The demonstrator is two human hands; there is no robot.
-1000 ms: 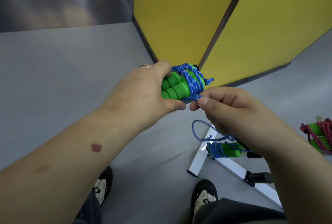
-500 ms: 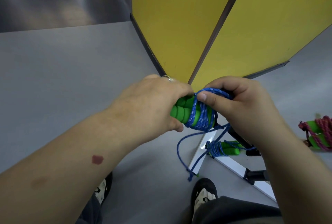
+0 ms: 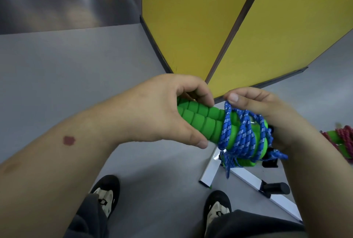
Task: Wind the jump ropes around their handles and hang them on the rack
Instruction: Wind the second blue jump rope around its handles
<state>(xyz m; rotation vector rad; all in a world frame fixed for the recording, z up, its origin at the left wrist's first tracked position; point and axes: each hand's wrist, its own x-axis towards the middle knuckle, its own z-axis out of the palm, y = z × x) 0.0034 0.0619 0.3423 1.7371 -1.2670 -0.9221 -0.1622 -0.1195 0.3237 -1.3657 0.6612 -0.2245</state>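
My left hand (image 3: 164,111) grips the ribbed ends of two green handles (image 3: 202,121) held side by side. A blue speckled rope (image 3: 242,134) is wound several times around their right half, with a short frayed tail hanging below. My right hand (image 3: 267,115) curls around the wound end, its thumb pressing the top coil. Below the bundle the white rack (image 3: 246,178) with black pegs stands on the floor, and another green-handled blue rope (image 3: 246,164) hangs there, mostly hidden. A green-handled rope wound in pink (image 3: 343,140) is at the right edge.
Two yellow panels (image 3: 191,27) with dark frames stand ahead and meet at a corner. Grey floor (image 3: 76,69) spreads to the left. My two shoes (image 3: 107,197) are at the bottom, close to the rack's foot.
The long loose loop of blue rope is gone, now wound tight on the handles. The bundle has turned so more green shows, and my right hand shifted to cup the wound end.
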